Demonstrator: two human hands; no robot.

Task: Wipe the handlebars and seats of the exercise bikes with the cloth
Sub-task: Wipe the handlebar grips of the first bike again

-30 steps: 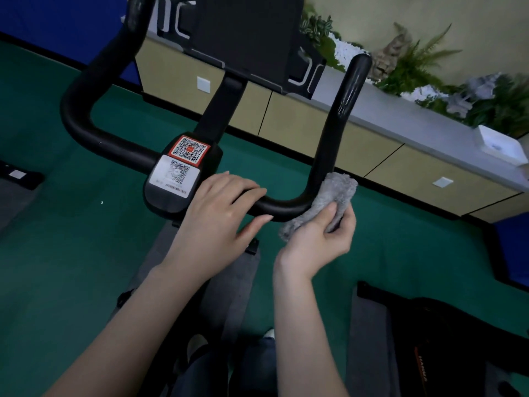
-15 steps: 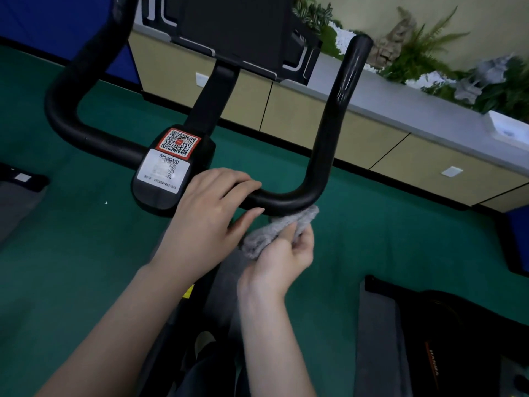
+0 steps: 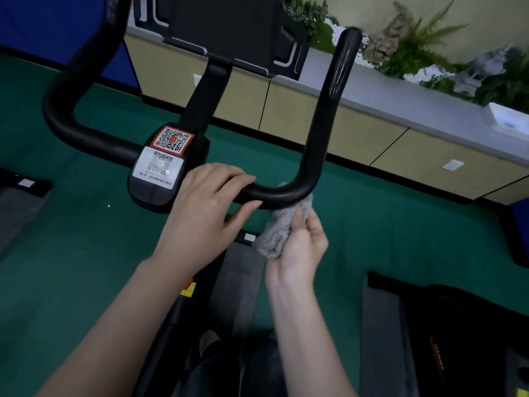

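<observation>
**A:** What's hidden or cut off?

**B:** The handlebar (image 3: pixel 320 133) loses its left horn at the frame's top edge, and so does the black panel (image 3: pixel 229 27) above. The upper end of the cloth (image 3: pixel 282 227) slips behind the bar's bend. The small print on the white sticker (image 3: pixel 159 167) is blurred.

**A:** And the hands?

**B:** The left hand (image 3: pixel 203 207) is wrapped on the crossbar, fingers curled over it and thumb along the underside. Just right of that hold, the right hand (image 3: pixel 300 247) pinches the grey cloth against the bend, thumb on top.

**A:** Counts?

**B:** Two hands, one cloth, and two QR stickers (image 3: pixel 171 140) left of the left hand's hold.
</observation>
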